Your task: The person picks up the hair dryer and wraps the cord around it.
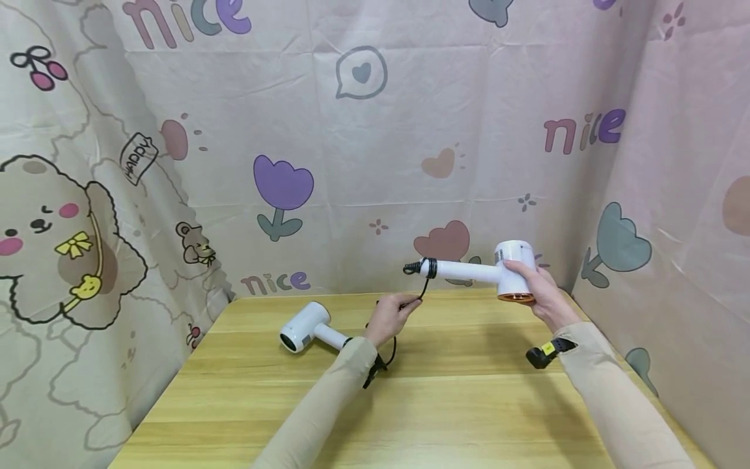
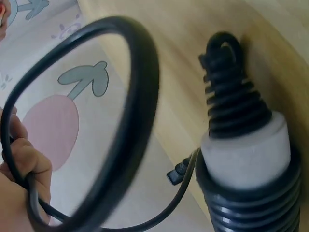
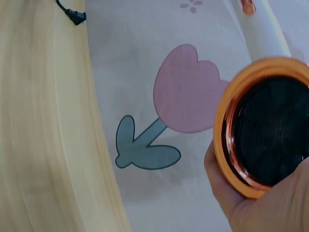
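My right hand (image 1: 545, 293) grips a white hair dryer (image 1: 469, 271) by its barrel, above the table, its handle pointing left. The right wrist view shows the dryer's orange rim (image 3: 219, 123) and dark end, with fingers around the barrel. Black cord (image 1: 432, 268) is wound round the handle's tip. My left hand (image 1: 388, 317) pinches a loose length of this cord below the tip. A second white hair dryer (image 1: 310, 322) lies on the table, its handle end partly hidden by my left wrist. In the left wrist view, coiled black cord (image 2: 241, 212) surrounds a white handle end (image 2: 246, 159).
The wooden table (image 1: 457, 417) meets a patterned cloth backdrop (image 1: 363, 143) at the back and sides. A black plug (image 2: 178, 171) lies near the table's far edge. A black and yellow device (image 1: 547, 352) is strapped to the right wrist.
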The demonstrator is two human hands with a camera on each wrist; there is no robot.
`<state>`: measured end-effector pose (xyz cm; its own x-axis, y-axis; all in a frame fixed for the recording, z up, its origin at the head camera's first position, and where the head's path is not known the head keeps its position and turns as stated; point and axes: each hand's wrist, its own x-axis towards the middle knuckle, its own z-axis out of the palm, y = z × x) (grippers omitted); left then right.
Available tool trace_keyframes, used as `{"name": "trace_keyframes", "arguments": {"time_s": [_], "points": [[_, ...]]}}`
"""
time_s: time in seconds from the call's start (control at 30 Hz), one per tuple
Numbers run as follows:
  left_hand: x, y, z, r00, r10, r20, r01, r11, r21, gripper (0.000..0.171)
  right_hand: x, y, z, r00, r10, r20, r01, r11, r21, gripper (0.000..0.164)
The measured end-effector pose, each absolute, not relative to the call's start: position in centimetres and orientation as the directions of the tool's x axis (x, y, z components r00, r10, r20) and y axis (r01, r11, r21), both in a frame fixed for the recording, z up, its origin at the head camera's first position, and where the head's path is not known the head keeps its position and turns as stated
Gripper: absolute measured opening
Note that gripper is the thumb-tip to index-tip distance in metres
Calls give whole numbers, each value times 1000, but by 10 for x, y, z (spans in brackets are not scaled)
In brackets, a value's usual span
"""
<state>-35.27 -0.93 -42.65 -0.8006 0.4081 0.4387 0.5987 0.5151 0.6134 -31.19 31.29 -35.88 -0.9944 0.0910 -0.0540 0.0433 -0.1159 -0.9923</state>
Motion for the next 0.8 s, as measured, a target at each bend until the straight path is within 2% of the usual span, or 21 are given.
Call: {"name": "trace_keyframes", "arguments": {"time_s": [0.13, 0.2, 0.3, 0.4, 0.63, 0.8], "points": [[-347, -4, -428, -801, 447, 399, 596, 525, 608, 31, -311, 306, -358, -982, 178, -63, 53, -60, -997, 89], [-344, -3, -428, -791, 463, 401, 611, 546, 574, 31, -313, 302, -359, -968, 247, -46, 50, 6, -999, 99], [-339, -2, -426, -767, 487, 417, 641, 573, 510, 30, -315, 296, -360, -936, 350, 26, 22, 134, -991, 98], [-335, -3, -421, -745, 501, 441, 666, 595, 449, 27, -316, 293, -360, -911, 395, 120, -11, 268, -963, 92], [-334, -9, -399, -643, 507, 575, 744, 593, 308, 15, -313, 295, -359, -900, 360, 244, -45, 480, -876, 84], [-333, -14, -393, -622, 514, 591, 742, 627, 237, 12, -311, 294, -363, -919, 275, 282, -50, 630, -775, 86]]}}
